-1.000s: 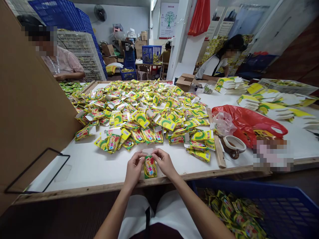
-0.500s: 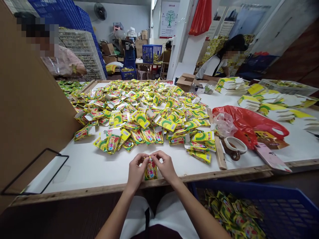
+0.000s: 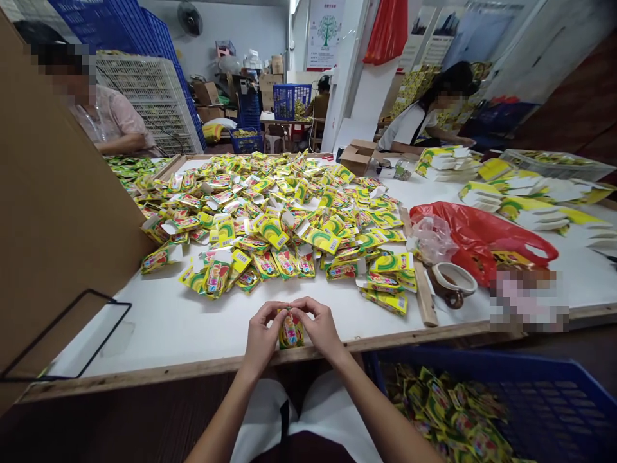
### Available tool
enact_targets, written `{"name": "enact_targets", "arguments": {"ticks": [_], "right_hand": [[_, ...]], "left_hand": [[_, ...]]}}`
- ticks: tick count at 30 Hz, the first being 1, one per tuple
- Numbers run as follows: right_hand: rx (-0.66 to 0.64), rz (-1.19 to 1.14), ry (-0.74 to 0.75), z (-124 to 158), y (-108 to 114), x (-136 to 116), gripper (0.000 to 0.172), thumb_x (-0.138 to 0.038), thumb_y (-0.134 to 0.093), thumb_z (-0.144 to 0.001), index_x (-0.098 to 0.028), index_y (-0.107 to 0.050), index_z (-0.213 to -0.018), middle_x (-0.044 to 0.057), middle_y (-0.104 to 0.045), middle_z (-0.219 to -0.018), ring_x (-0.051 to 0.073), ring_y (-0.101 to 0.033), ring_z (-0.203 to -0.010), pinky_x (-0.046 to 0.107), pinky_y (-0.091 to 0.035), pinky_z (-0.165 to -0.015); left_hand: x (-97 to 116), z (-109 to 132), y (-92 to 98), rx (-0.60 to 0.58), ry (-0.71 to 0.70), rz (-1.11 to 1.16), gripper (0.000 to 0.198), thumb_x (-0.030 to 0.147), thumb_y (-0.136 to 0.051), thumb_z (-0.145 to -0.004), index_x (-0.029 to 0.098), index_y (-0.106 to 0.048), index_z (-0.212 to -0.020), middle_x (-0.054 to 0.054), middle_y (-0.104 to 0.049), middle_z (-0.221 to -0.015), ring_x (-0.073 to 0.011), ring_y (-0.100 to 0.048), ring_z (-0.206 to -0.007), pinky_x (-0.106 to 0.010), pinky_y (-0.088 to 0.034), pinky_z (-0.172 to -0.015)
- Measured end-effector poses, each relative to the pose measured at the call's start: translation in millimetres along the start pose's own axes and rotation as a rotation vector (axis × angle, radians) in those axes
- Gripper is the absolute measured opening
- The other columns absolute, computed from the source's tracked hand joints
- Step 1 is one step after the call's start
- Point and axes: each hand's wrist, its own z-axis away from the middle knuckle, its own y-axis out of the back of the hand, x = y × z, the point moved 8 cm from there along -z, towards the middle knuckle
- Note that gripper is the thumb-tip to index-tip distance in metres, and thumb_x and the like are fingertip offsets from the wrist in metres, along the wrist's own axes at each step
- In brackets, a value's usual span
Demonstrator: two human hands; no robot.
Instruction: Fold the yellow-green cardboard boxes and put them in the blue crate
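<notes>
A small yellow and green printed box (image 3: 291, 332) stands upright near the table's front edge. My left hand (image 3: 264, 328) pinches its top from the left, and my right hand (image 3: 315, 323) pinches the same top edge from the right. Both sets of fingertips meet there and hide the box's upper end. Beyond my hands spreads a large heap of similar boxes (image 3: 274, 231), many with white flaps standing out.
A blue basket (image 3: 544, 379) with similar packets sits below the table at right. Beside a wooden strip (image 3: 425, 296) are a brown mug (image 3: 453, 283) and a red plastic bag (image 3: 482, 235). A cardboard panel (image 3: 62, 193) and black wire frame (image 3: 67, 334) stand left. Several people work farther back.
My fingertips have drawn closer together and press lower over the box's top. The person at left has shifted, and the person at right has a forearm stretched farther out.
</notes>
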Motion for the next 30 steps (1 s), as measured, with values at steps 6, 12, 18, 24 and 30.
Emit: {"name": "enact_targets", "arguments": {"ticks": [6,12,18,24,30], "right_hand": [[0.196,0.326,-0.053,30.8,99.8,-33.1,0.020,-0.035,-0.055,-0.082,-0.019,-0.067,-0.081,0.007,-0.069,-0.085,0.021,-0.063,-0.080,0.031,-0.049,-0.073],[0.263,0.776,-0.187,73.5,206.5,-46.7,0.028,-0.047,-0.058,-0.074,-0.021,-0.068,-0.076,0.008,-0.070,-0.085,0.026,-0.063,-0.081,0.034,-0.048,-0.072],[0.125,0.449,-0.147,56.0,121.8,-27.8,0.023,-0.037,-0.052,-0.084,-0.019,-0.066,-0.082,0.006,-0.069,-0.084,0.022,-0.063,-0.082,0.030,-0.049,-0.075],[0.053,0.039,-0.086,17.5,25.3,-0.5,0.019,-0.028,-0.056,-0.083,-0.022,-0.060,-0.100,0.007,-0.065,-0.103,0.021,-0.062,-0.095,0.032,-0.051,-0.079],[0.054,-0.277,-0.107,7.1,-0.8,14.5,0.037,-0.022,-0.058,-0.081,-0.025,-0.040,-0.113,0.004,-0.067,-0.095,0.018,-0.065,-0.086,0.031,-0.051,-0.079]], "left_hand": [[-10.4,-19.4,37.5,0.298,0.045,-0.059,0.044,0.039,-0.061,-0.078,0.021,-0.046,-0.115,-0.008,-0.061,-0.104,-0.0163,-0.063,-0.084,-0.028,-0.051,-0.071],[-27.9,-79.5,50.9,0.328,0.112,-0.035,0.048,0.040,-0.062,-0.075,0.019,-0.039,-0.112,-0.004,-0.061,-0.086,-0.0158,-0.064,-0.066,-0.029,-0.051,-0.060],[-24.6,-62.0,41.0,0.245,0.111,-0.014,0.054,0.031,-0.064,-0.072,0.020,-0.036,-0.117,-0.002,-0.063,-0.077,-0.0184,-0.066,-0.070,-0.031,-0.051,-0.065],[-15.6,8.2,19.9,0.021,0.159,0.059,0.059,0.028,-0.059,-0.077,0.026,-0.026,-0.126,-0.002,-0.061,-0.092,-0.0162,-0.066,-0.080,-0.033,-0.051,-0.076],[3.0,17.8,-5.7,-0.170,0.086,0.064,0.055,0.024,-0.053,-0.083,0.029,-0.024,-0.129,-0.003,-0.058,-0.101,-0.0159,-0.063,-0.088,-0.034,-0.051,-0.081]]}}
